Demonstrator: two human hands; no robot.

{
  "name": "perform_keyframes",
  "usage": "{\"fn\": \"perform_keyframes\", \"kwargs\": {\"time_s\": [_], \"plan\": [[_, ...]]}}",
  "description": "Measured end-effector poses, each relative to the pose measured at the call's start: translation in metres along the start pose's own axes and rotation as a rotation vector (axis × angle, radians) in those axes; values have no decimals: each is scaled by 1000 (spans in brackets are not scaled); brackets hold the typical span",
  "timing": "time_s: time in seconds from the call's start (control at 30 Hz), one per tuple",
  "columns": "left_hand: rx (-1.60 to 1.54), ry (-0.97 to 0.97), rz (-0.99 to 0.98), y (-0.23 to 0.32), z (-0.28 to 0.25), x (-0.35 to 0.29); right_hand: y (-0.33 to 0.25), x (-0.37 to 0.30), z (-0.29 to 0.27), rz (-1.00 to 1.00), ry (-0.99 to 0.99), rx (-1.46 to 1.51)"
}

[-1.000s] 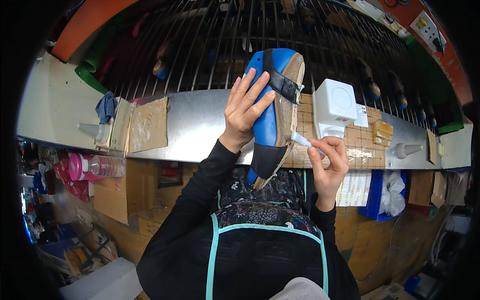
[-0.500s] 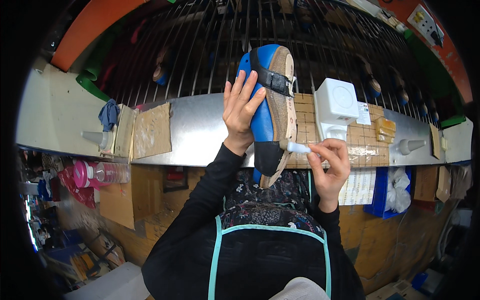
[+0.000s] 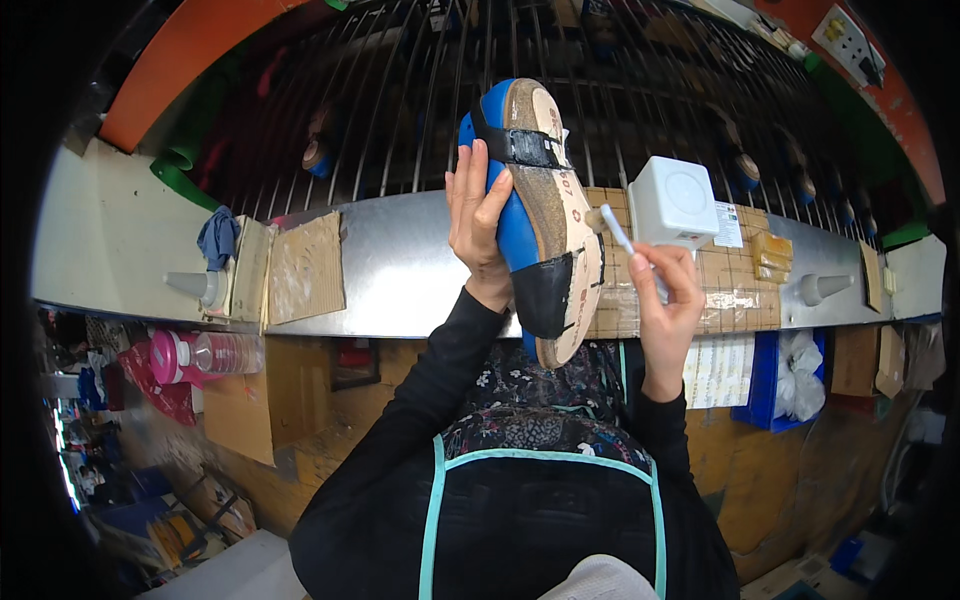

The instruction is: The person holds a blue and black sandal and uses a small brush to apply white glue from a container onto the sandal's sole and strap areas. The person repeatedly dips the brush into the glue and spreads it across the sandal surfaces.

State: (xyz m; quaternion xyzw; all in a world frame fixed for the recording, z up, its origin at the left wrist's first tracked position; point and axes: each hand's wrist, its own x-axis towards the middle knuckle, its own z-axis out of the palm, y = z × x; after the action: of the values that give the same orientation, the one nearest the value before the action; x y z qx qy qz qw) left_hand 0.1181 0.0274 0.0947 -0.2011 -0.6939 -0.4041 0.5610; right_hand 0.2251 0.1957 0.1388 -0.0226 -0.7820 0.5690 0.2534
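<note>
My left hand (image 3: 482, 225) grips a sandal (image 3: 545, 220) from its left side, holding it nearly upright over the front edge of the bench. The sandal sits on a blue shoe last (image 3: 517, 240); it has black straps, a cork side and a pale sole turned to the right. Between the thumb and fingers of my right hand (image 3: 668, 310) is a small brush (image 3: 617, 228) with a white handle. Its tan tip is at the edge of the sole, about midway along; whether it touches, I cannot tell.
A white square container (image 3: 675, 200) stands on taped cardboard (image 3: 720, 285), beside a yellowish block (image 3: 772, 257). Grey cones (image 3: 825, 289) sit at both bench ends. Behind the metal bench (image 3: 390, 260) runs a rack of bars (image 3: 400, 120). A blue crate (image 3: 765, 400) is below right.
The sandal has turned so more of its sole shows, and its toe end has tipped left. My right hand has moved the brush up along the sole edge, its handle now steeper.
</note>
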Motion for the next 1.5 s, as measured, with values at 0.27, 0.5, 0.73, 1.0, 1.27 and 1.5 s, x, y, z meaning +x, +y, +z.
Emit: {"fn": "perform_keyframes", "kwargs": {"time_s": [0.27,0.5,0.73,1.0,1.27,1.5], "plan": [[-6,-19,-71,-1,-3,-6,-11,-38,-6,126,-133,196],[9,-29,-63,-3,-1,-13,-12,-34,5,41,-65,92],[14,-30,-39,-7,-3,-13,-10,-23,12,-136,38,-44],[26,-58,-28,-7,-5,-8,-6,-20,6,-200,-2,-67],[45,-92,-73,-9,-6,-6,-1,-30,5,-181,-17,-30],[58,-122,-113,-11,-4,-4,-1,-32,3,-192,-22,-24]]}}
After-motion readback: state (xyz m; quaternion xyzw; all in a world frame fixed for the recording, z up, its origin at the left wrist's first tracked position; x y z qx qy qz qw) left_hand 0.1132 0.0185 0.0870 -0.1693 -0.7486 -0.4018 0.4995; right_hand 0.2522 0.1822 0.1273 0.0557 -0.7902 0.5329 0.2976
